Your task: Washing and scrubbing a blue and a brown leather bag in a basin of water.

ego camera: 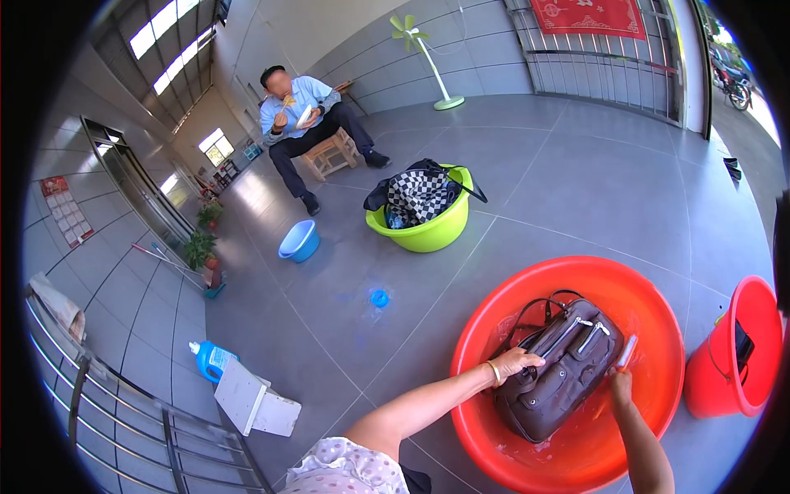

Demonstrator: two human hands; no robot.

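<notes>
A dark brown backpack [565, 370] with silver zippers lies in a large red plastic basin [494, 454] with some water. My left hand [517, 364], a gold-coloured bangle at its wrist, grips the bag's near left edge. At the bag's right side my right hand [620, 384] holds a scrub brush [627, 352] by its handle, the bristle head up beside the bag. The bag's straps [537, 302] trail over its upper left side towards the basin wall.
A red bucket [697, 383] stands right of the basin. Beyond are a lime-green tub [432, 238] of clothes, a small blue basin [300, 244] and a seated person [308, 111] eating. A blue cap [379, 299], a detergent bottle [213, 360] and a low stool [250, 401] are to the left.
</notes>
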